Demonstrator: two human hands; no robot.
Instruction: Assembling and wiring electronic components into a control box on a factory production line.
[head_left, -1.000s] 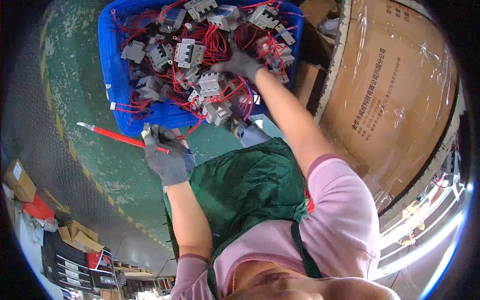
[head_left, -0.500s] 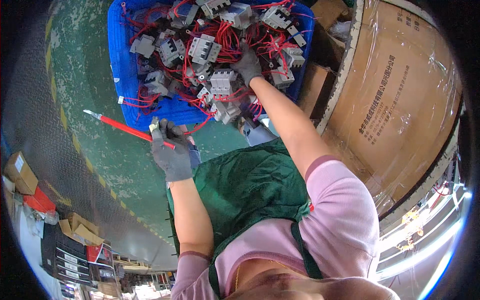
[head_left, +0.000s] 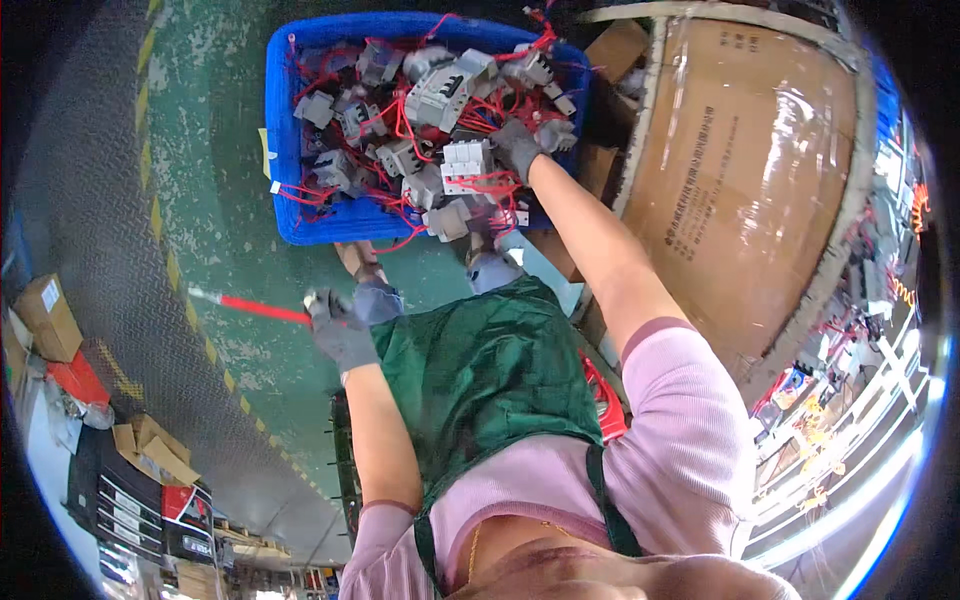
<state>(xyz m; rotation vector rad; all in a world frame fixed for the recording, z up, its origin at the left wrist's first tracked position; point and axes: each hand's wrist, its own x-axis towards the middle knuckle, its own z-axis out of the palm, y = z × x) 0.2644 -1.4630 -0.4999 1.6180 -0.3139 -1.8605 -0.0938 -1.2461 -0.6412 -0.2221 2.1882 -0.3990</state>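
Hand left (head_left: pixel 343 330): curled round red tool (head_left: pixel 266 308) | right (head_left: pixel 518 150): amid breakers (head_left: pixel 464 166), opening unclear

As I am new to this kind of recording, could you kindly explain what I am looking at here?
There is no robot here: a person works with their own two hands, both in grey gloves. A wide, bending camera lens on the person's head looks down, so the green apron shows below.

Ahead is a blue bin full of grey switch blocks and tangled red wires. The left hand holds a red stick with a pale tip, outside the bin. The right hand is inside among the blocks; whether it grips anything is unclear. A large cardboard box stands to the right.
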